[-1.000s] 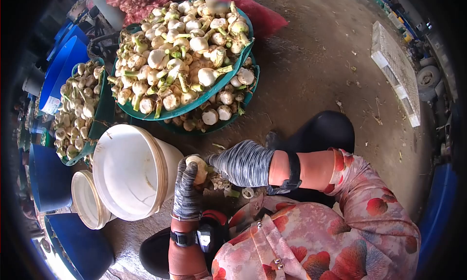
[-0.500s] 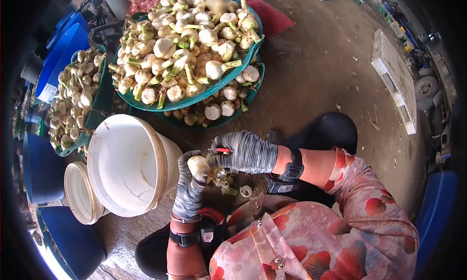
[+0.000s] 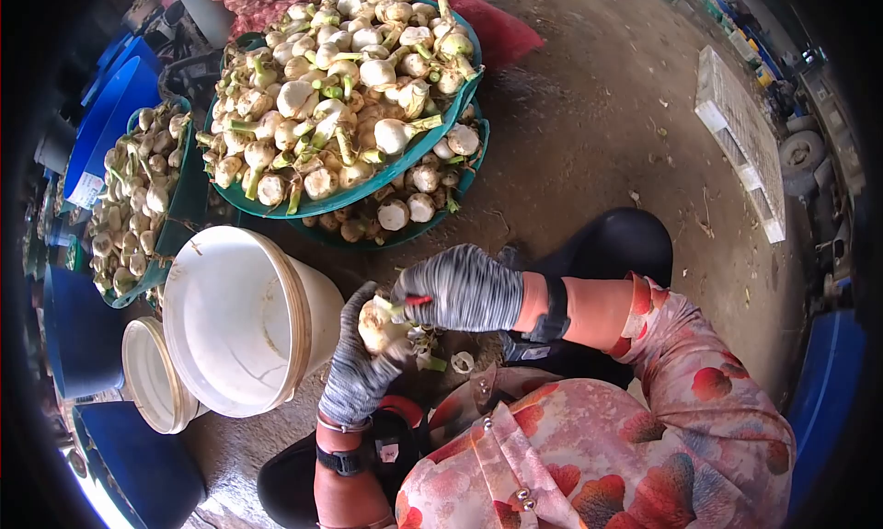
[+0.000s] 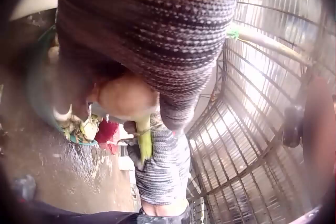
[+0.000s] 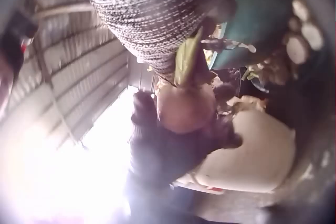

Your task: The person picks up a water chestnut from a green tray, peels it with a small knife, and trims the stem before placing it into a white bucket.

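My gloved left hand (image 3: 357, 373) holds a whitish garlic bulb (image 3: 375, 325), fingers and thumb around its sides. A short green stem (image 4: 144, 142) sticks out of the bulb toward my right hand (image 3: 460, 290), also gloved, which is close against it. Red shows at that hand's fingers: part of a small red-handled tool (image 3: 417, 300) it grips, the rest mostly hidden. In the right wrist view the stem (image 5: 186, 61) lies along the glove above the bulb (image 5: 186, 108). Beneath the hands lie peelings and trimmed stem bits (image 3: 430, 362).
Left of my hands stands a large white bucket (image 3: 299, 331), its mouth tilted toward me, beside a smaller white tub (image 3: 189, 409). Ahead, garlic with stems heaps over a teal basin (image 3: 368, 194); cut bulbs (image 3: 394, 217) lie under it. A white crate (image 3: 736, 143) lies right.
My right hand has come up and in against the bulb, and the red of its tool now shows. My left hand has turned the bulb, keeping its hold.
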Demonstrator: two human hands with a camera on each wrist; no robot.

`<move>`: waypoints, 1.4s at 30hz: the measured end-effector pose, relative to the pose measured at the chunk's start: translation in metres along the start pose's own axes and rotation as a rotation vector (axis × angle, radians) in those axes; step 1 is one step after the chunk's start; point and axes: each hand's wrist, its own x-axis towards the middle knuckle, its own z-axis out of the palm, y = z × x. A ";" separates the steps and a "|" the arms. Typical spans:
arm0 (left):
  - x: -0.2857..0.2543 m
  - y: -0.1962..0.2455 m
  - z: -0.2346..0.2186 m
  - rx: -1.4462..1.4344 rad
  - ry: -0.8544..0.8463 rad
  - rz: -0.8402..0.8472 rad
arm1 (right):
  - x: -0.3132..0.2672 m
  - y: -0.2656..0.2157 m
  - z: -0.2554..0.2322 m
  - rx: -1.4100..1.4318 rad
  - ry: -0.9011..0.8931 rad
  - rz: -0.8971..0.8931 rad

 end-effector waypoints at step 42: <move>0.028 -0.007 0.034 0.856 0.667 0.595 | -0.007 -0.021 0.024 0.139 0.513 -0.061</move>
